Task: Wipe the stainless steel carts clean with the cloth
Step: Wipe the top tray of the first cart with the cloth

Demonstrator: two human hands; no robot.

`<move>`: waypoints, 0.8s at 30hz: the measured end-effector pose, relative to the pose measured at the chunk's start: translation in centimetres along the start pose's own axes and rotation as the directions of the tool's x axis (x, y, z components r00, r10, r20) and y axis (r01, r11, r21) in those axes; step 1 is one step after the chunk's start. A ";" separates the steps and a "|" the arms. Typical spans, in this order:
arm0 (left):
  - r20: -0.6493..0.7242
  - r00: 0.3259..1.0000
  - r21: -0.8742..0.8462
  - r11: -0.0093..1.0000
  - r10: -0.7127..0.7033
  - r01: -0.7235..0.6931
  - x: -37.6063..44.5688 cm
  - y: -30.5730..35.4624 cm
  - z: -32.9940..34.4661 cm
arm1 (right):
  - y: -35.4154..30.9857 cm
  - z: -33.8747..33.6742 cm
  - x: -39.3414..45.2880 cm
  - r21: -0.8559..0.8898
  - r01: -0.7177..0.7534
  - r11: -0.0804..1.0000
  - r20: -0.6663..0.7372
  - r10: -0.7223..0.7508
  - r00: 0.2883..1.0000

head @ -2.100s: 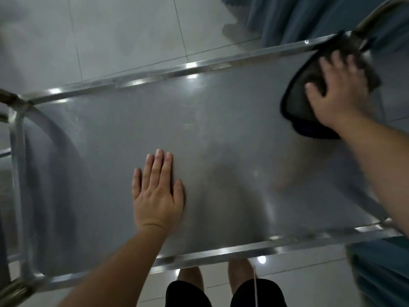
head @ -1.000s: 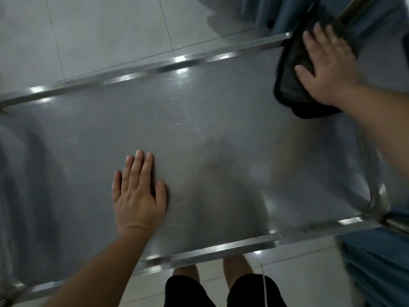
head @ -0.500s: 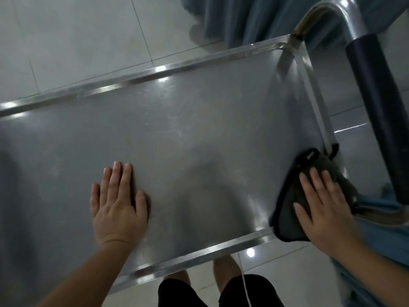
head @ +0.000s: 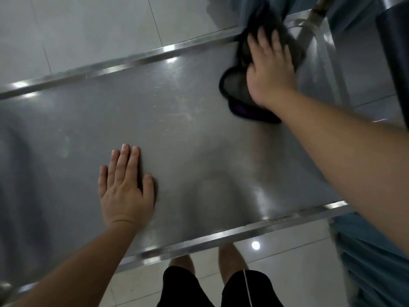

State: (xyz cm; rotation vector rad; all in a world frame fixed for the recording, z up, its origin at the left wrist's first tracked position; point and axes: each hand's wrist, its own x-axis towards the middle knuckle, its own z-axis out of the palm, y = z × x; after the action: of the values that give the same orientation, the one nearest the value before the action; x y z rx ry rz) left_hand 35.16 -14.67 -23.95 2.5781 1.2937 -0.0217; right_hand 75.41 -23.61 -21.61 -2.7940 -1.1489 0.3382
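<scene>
The stainless steel cart's flat top (head: 177, 134) fills the view, edged by a shiny raised rim. My right hand (head: 269, 69) presses a dark cloth (head: 234, 87) flat against the top at its far right corner, fingers spread over it; the hand and cloth are blurred. My left hand (head: 125, 187) lies palm down on the near left part of the top, fingers together, holding nothing.
The cart's push handle (head: 394, 58), with a dark grip, rises at the right end. Blue fabric (head: 371, 258) hangs at the near right and beyond the far right corner. Pale floor tiles (head: 88, 29) surround the cart. My legs (head: 221, 262) stand against the near rim.
My right hand has swept the cloth from the near right corner up along the right end to the far right corner. My left hand has stayed flat in place.
</scene>
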 end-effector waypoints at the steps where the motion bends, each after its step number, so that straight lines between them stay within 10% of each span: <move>1: 0.002 1.000 -0.003 1.000 0.000 0.000 0.0 0.1 -0.1 | 0.1 0.5 -3.4 -0.005 0.025 1.000 -0.009 -0.025 1.000; 9: -0.020 1.000 -0.007 1.000 0.017 -0.017 -0.4 0.1 0.1 | 2.6 4.9 -30.9 -0.129 0.134 0.983 0.193 -0.108 0.975; 24: -0.031 0.999 0.024 0.999 0.037 -0.036 -0.1 -0.4 0.6 | -10.8 3.3 4.2 -0.028 0.034 0.999 -0.052 -0.036 0.998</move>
State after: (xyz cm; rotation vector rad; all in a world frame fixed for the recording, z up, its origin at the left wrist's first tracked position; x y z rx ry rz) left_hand 34.86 -14.65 -24.58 2.6318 1.2640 0.0107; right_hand 70.13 -12.98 -23.59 -2.7841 -1.1981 0.2459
